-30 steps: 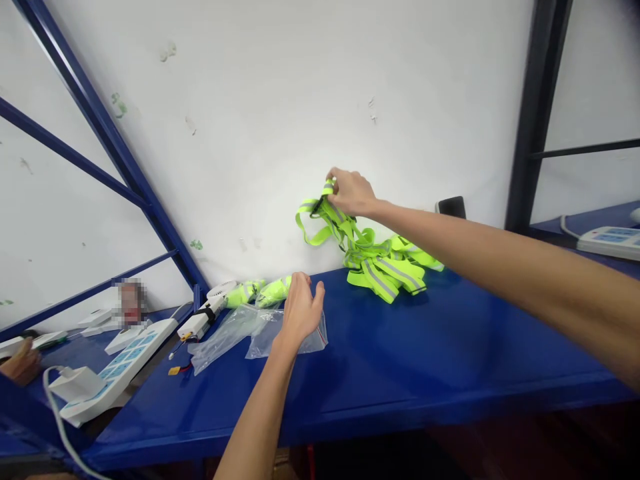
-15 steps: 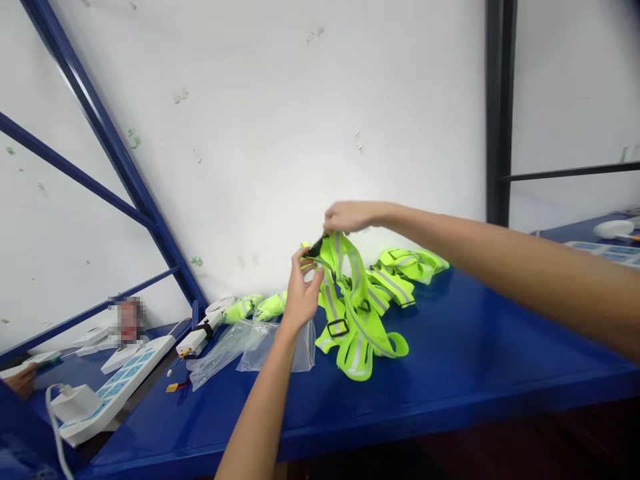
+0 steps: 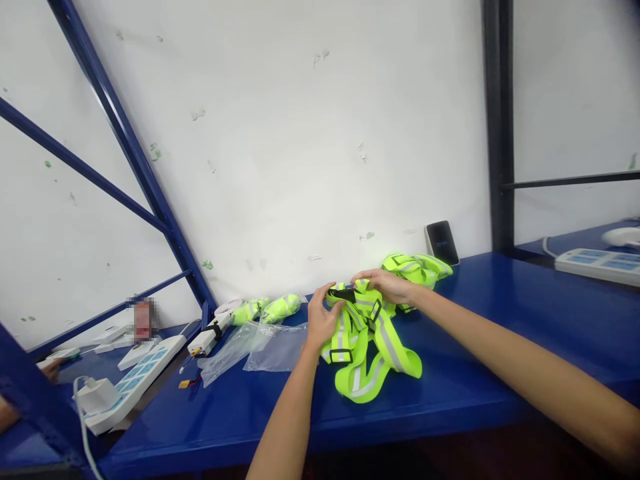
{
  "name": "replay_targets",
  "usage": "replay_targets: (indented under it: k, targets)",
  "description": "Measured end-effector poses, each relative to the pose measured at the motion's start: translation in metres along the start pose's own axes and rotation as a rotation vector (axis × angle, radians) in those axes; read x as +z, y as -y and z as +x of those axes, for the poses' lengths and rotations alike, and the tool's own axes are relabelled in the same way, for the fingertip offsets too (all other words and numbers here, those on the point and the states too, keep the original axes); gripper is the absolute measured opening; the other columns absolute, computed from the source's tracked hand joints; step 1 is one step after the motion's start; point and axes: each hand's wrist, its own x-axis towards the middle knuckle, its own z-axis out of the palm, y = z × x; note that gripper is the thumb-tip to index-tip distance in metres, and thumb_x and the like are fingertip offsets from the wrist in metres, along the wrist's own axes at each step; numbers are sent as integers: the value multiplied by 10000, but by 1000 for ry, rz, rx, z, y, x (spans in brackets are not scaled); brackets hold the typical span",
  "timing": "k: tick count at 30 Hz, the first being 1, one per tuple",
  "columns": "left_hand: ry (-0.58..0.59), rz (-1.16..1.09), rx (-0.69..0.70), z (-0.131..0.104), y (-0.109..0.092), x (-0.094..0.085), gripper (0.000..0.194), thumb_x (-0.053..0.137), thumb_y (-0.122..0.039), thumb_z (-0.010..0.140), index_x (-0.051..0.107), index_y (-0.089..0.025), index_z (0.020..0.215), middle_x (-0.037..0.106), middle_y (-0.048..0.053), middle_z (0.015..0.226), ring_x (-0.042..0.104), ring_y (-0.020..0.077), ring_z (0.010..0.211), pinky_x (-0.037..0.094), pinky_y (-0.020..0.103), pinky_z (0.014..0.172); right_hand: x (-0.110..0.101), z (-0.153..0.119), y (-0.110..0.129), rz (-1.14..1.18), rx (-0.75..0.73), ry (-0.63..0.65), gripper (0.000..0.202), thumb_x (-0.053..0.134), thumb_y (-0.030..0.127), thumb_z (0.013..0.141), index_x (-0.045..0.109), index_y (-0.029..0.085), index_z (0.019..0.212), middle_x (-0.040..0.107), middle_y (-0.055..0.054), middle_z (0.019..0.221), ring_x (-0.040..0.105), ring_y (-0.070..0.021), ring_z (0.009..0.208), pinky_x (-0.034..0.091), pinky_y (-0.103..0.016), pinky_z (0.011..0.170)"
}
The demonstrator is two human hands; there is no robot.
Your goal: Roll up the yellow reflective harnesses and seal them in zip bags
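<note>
A neon-yellow reflective strap vest [image 3: 373,380] with grey stripes and black buckles lies partly in loops on the blue table. My left hand [image 3: 323,319] grips its upper left edge, thumb over the strap by a black piece. On the far side, my right hand [image 3: 384,285] holds the vest's upper right part, its fingertips partly behind the straps. Just behind my right hand is another heap of the same neon straps [image 3: 417,268]. Left of my left hand, clear plastic bags [image 3: 277,348] lie flat, with two rolled neon bundles [image 3: 281,308] behind them.
A dark-screened phone [image 3: 442,243] leans on the wall at the back. To the left are a white device with a black band [image 3: 209,335], a small yellow connector [image 3: 189,383] and a power strip [image 3: 145,380]. Another power strip [image 3: 600,265] lies right, past the dark post [image 3: 500,133].
Both hands have come down with the vest, from raised above the table to near its surface. The right hand moved right and lower, and the phone behind came into view.
</note>
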Motion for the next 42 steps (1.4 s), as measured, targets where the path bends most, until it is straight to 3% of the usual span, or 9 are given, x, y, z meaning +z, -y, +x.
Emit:
replay_targets:
  k: [5, 9, 14, 20, 26, 30, 33, 37, 42]
  targets:
    - [-154, -219, -155, 7, 3, -10, 359, 658, -338, 783, 625, -172, 1100, 663, 94, 1089, 612, 217, 1005, 474, 328, 867, -16, -3, -2, -346, -11, -283, 427, 511, 228, 816, 578, 201, 1237, 661, -108, 1105, 633, -211, 812, 504, -316, 712]
    - [-224, -346, -178, 8, 5, -9, 386, 682, -369, 760, 627, -152, 1074, 676, 77, 973, 627, 175, 842, 487, 271, 737, -22, -9, 10, -300, -65, -410, 443, 516, 378, 876, 529, 216, 1288, 593, -126, 1245, 598, -250, 1046, 493, -349, 836]
    - [-273, -271, -167, 3, 1, -6, 332, 676, -355, 749, 651, -146, 1005, 687, 74, 912, 634, 180, 790, 490, 273, 693, -3, -17, 31, -253, -282, -367, 405, 387, 441, 951, 521, 261, 1288, 520, -76, 1357, 491, -234, 1234, 413, -390, 996]
    - [-413, -174, -80, -1, -2, -10, 179, 579, -300, 750, 645, -158, 837, 676, 56, 827, 640, 201, 814, 497, 311, 755, 28, -21, 32, -544, -495, -25, 363, 491, 456, 914, 609, 246, 1186, 611, -72, 1219, 537, -226, 1160, 385, -382, 1018]
    - [-370, -253, -145, 3, 2, -6, 186, 602, -297, 735, 635, -157, 853, 681, 68, 878, 632, 205, 896, 489, 340, 855, 41, -32, 24, -738, -591, -194, 315, 610, 412, 829, 648, 209, 1067, 659, -94, 1080, 590, -264, 1013, 431, -397, 915]
    - [-369, -281, -163, 4, 0, -4, 192, 625, -309, 748, 630, -158, 867, 677, 68, 889, 631, 201, 916, 487, 343, 876, 45, -33, 26, -768, -491, -278, 353, 452, 404, 921, 617, 192, 1149, 638, -119, 1094, 598, -274, 1002, 447, -420, 886]
    - [-364, -295, -158, 4, -5, -5, 219, 641, -327, 756, 628, -153, 888, 674, 70, 903, 633, 196, 921, 487, 335, 880, 46, -30, 30, -711, -378, -291, 517, 503, 470, 886, 483, 233, 1345, 479, -141, 1358, 594, -290, 1070, 451, -447, 916]
    - [-383, -340, -120, 8, -10, -8, 291, 673, -368, 751, 623, -152, 940, 670, 83, 969, 627, 203, 988, 478, 330, 915, 43, -22, 33, -513, -249, -206, 847, 637, 476, 788, 231, 273, 1503, 281, -137, 1536, 366, -332, 1355, 326, -493, 1079]
    - [-483, -303, -79, 22, -22, -14, 316, 658, -399, 777, 606, -158, 975, 661, 89, 1011, 614, 209, 1036, 469, 330, 943, 37, -21, 44, -182, -231, -201, 729, 623, 469, 807, 352, 287, 1458, 333, -72, 1530, 302, -298, 1399, 266, -477, 1126]
